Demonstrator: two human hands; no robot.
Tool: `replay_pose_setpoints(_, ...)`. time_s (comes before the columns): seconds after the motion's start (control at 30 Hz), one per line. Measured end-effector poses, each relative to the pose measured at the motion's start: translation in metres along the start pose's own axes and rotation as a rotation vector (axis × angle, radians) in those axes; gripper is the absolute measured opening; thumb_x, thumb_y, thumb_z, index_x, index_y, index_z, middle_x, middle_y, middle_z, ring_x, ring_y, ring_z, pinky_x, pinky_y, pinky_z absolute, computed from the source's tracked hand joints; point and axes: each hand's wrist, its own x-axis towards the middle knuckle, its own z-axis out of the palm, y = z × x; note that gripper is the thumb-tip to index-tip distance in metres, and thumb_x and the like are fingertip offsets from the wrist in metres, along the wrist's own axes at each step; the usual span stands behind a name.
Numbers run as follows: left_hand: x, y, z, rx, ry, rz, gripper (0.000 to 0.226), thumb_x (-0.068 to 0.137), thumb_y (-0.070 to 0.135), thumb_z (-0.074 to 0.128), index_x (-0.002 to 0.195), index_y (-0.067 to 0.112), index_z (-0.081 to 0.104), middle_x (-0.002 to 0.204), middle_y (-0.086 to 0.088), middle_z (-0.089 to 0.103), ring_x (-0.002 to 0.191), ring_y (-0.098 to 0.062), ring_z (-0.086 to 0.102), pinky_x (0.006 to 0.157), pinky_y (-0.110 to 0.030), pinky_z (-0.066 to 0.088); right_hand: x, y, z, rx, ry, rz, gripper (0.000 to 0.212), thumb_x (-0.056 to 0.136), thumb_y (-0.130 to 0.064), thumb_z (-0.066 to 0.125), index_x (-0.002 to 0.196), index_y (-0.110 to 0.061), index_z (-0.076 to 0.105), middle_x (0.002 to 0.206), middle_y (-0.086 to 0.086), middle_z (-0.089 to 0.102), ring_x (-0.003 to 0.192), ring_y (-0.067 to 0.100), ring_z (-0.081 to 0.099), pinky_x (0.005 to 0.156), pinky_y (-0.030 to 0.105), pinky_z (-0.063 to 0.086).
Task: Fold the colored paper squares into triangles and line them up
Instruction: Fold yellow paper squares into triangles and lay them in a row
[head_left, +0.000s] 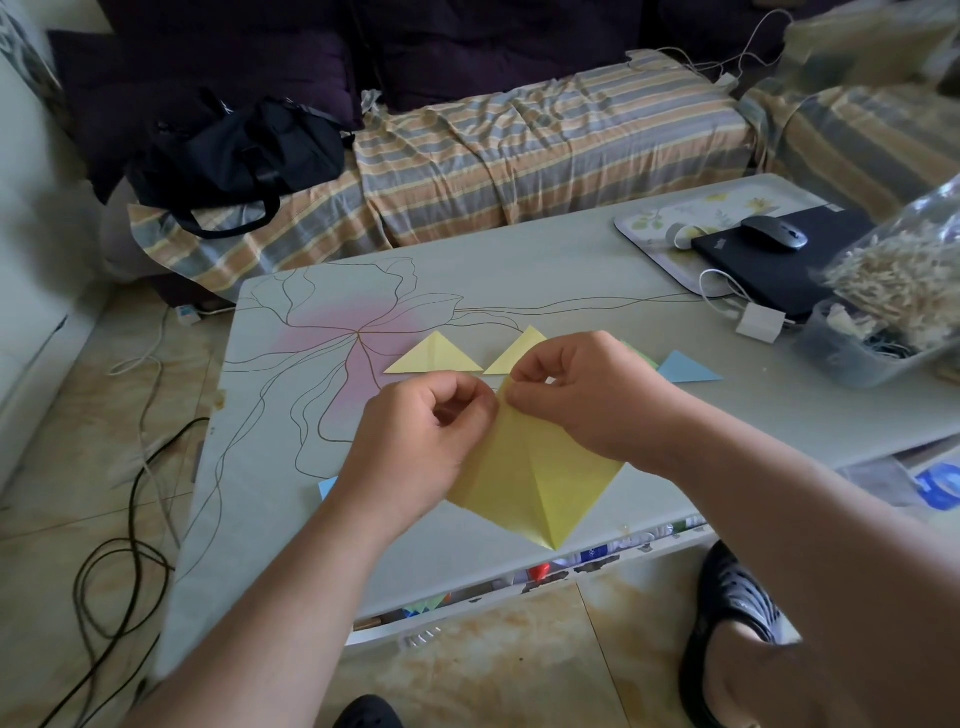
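Observation:
A yellow paper square (530, 483) with a centre crease lies tilted like a diamond near the table's front edge. My left hand (421, 441) and my right hand (587, 395) pinch its far corner together, fingertips almost touching. Behind the hands a row of folded triangles lies on the table: a yellow triangle (434, 356), a second yellow triangle (514, 353) partly hidden by my right hand, a green triangle (641, 356) mostly hidden, and a blue triangle (688, 369). A blue paper corner (326, 487) peeks out beside my left wrist.
The pale table (519, 280) bears a flower drawing. At its right end sit a tray (654, 218), a black laptop (779, 270) with a mouse (774, 234), a white charger (759, 322) and a plastic tub (852, 353) of strips. A striped sofa with a black bag (234, 156) stands behind.

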Motion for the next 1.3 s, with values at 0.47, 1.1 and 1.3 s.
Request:
replay_pose_setpoints(0.47,0.001,0.0,-0.008,0.12,0.019,0.032,0.016,0.095,0.03,0.069,0.08,0.03,0.075,0.077,0.012,0.073,0.07,-0.018,0.066,0.071,-0.033,0.053,0.008,0.004,-0.01,0.109,0.08,0.04,0.014,0.092,-0.024,0.076,0.078,-0.022,0.075,0.066,-0.012,0.065,0.055,0.008,0.055,0.056,0.026,0.046)
replay_pose_setpoints(1.1,0.009,-0.012,-0.023,0.089,0.079,0.067,0.008,0.099,0.038,0.069,0.094,0.035,0.075,0.085,0.014,0.075,0.079,-0.007,0.067,0.075,-0.02,0.051,0.009,0.0,-0.01,0.476,0.118,0.185,0.01,0.097,-0.012,0.067,0.089,-0.007,0.072,0.075,0.005,0.065,0.065,0.019,0.06,0.062,0.032,0.053)
replay_pose_setpoints(1.3,0.011,-0.004,-0.006,-0.475,0.125,-0.168,0.007,0.095,0.017,0.074,0.094,0.023,0.078,0.087,-0.003,0.073,0.085,-0.021,0.067,0.084,-0.042,0.058,0.007,-0.002,-0.002,0.719,0.101,0.265,0.011,0.101,-0.014,0.062,0.091,-0.012,0.066,0.08,0.005,0.067,0.067,0.024,0.066,0.06,0.033,0.055)
